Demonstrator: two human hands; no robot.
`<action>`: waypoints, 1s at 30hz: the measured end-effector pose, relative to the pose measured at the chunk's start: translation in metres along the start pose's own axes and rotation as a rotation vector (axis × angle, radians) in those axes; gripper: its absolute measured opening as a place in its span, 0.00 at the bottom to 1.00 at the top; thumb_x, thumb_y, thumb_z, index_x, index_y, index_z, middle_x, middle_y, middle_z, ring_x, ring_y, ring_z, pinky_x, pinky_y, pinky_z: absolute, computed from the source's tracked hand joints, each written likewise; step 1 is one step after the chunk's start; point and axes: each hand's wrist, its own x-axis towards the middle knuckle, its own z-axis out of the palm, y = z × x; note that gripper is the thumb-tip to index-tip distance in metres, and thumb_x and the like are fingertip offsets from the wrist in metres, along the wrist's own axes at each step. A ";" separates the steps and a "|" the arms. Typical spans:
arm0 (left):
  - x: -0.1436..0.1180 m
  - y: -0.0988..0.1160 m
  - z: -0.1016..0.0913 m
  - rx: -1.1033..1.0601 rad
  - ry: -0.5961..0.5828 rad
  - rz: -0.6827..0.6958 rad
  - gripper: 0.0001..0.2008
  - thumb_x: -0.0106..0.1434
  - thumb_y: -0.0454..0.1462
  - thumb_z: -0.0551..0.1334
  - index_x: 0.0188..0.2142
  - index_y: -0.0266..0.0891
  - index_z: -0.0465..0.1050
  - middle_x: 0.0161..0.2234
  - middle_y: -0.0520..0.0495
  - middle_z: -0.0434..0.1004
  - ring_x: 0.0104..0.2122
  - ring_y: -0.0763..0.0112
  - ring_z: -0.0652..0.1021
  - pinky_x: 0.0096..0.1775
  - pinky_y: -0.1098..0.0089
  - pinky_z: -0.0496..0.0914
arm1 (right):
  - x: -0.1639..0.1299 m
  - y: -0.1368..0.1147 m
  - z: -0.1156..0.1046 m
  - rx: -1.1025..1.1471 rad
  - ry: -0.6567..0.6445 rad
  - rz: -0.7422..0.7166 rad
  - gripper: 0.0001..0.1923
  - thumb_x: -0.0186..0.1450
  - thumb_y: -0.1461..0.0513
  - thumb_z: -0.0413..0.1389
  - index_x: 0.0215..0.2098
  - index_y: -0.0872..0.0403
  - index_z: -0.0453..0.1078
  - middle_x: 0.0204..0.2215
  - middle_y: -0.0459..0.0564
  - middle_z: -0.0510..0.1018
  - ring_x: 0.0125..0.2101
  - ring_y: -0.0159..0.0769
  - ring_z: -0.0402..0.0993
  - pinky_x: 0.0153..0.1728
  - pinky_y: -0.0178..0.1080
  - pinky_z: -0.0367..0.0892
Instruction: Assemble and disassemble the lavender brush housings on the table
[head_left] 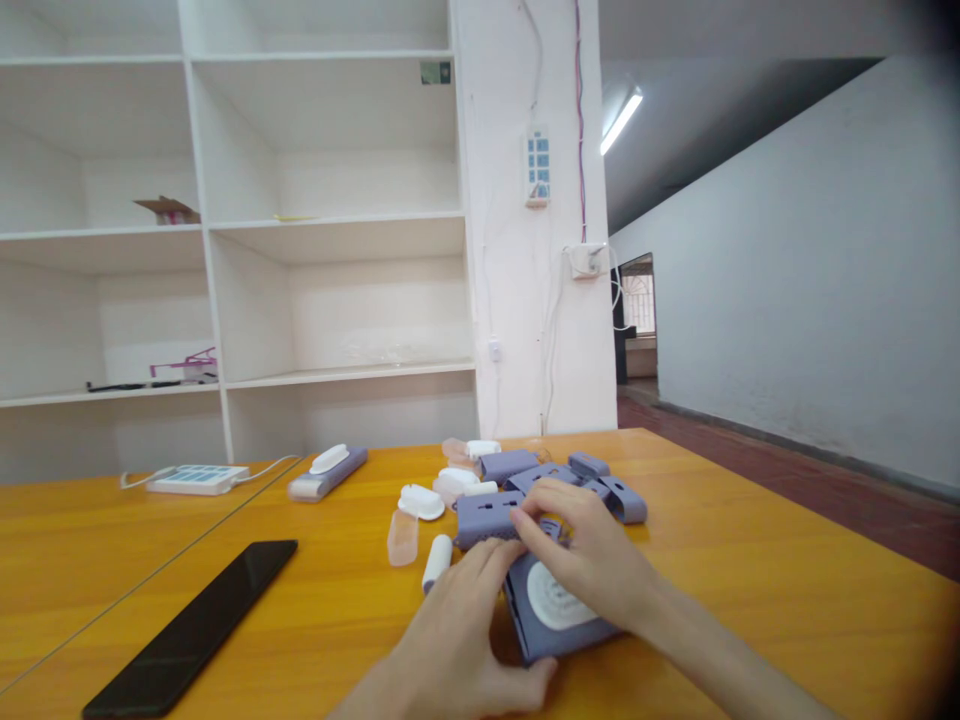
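Note:
A purple box-shaped plastic case (525, 630) with a round white disc (555, 598) on its face lies tilted on the table before me. My left hand (461, 625) grips its left side, the thumb at the near edge and the fingers at the far corner. Across the far side of the case reaches my right hand (592, 545), thumb and forefinger pinched together by the upper corner. Whatever sits between those fingertips is too small to make out. Just beyond are a purple slotted shell (487, 517) and a white cylinder (437, 562) with a purple end.
Several purple shells (628, 500) and white oval caps (421, 502) are strewn beyond my hands, with a translucent pink piece (403, 537). An assembled purple unit (337, 474), a power strip (199, 479) and a black flat slab (195, 625) lie leftward on the wooden table (750, 590).

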 end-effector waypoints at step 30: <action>-0.004 0.003 -0.005 0.081 -0.004 -0.120 0.24 0.49 0.43 0.73 0.45 0.44 0.72 0.43 0.46 0.77 0.41 0.58 0.75 0.45 0.63 0.70 | -0.023 0.009 0.033 -0.426 -0.046 0.461 0.46 0.55 0.45 0.62 0.65 0.59 0.60 0.52 0.67 0.73 0.52 0.64 0.73 0.50 0.55 0.65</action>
